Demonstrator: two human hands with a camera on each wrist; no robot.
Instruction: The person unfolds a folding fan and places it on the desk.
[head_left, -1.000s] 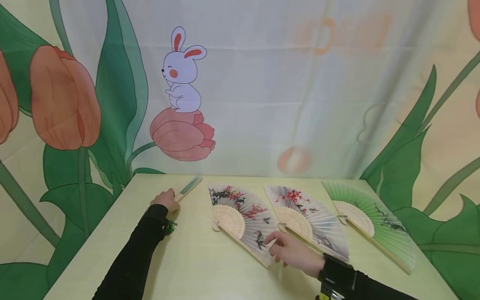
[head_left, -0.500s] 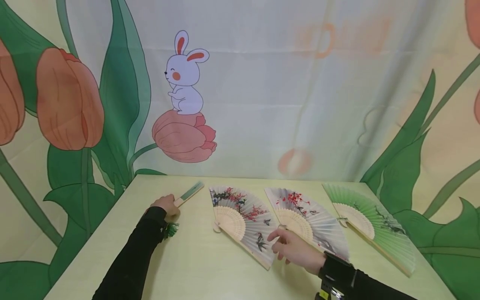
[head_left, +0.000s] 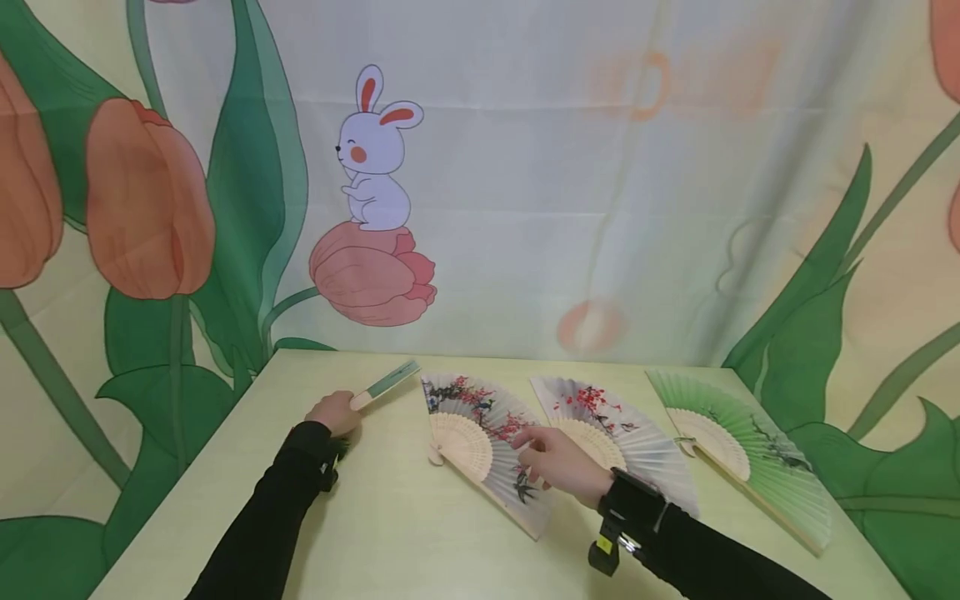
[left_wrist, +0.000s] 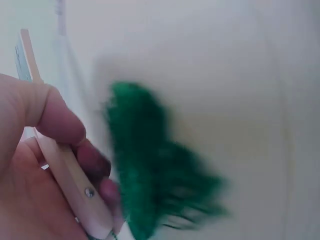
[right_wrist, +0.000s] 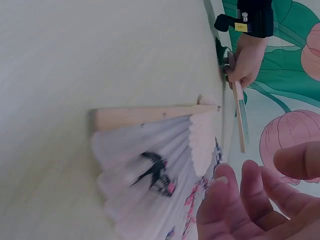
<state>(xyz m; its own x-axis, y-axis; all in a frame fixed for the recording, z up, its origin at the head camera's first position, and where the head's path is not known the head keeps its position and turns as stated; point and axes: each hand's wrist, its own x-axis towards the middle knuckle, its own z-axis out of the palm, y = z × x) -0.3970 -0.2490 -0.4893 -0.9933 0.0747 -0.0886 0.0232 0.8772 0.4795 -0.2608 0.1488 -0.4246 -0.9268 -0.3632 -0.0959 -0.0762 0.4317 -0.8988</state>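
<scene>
At the table's left side my left hand (head_left: 333,412) grips a folded fan (head_left: 390,379) by its pivot end, the pale green leaf pointing away to the upper right. In the left wrist view the thumb and fingers wrap its wooden sticks, and a blurred green tassel (left_wrist: 137,150) hangs from the riveted end. My right hand (head_left: 558,462), fingers loosely bent and holding nothing, hovers over the spread fan with swallows and red blossoms (head_left: 459,450). Its fingertips overlap that fan's leaf in the head view.
Right of it lies a second spread fan (head_left: 652,450) with red blossoms, partly covered by my right hand. A spread green fan (head_left: 772,450) lies farthest right. The pale yellow table (head_left: 390,533) meets a printed curtain (head_left: 510,208) at its back edge.
The folded fan has risen and swung slightly right in my left hand. My right hand has moved up and left, farther over the swallow fan.
</scene>
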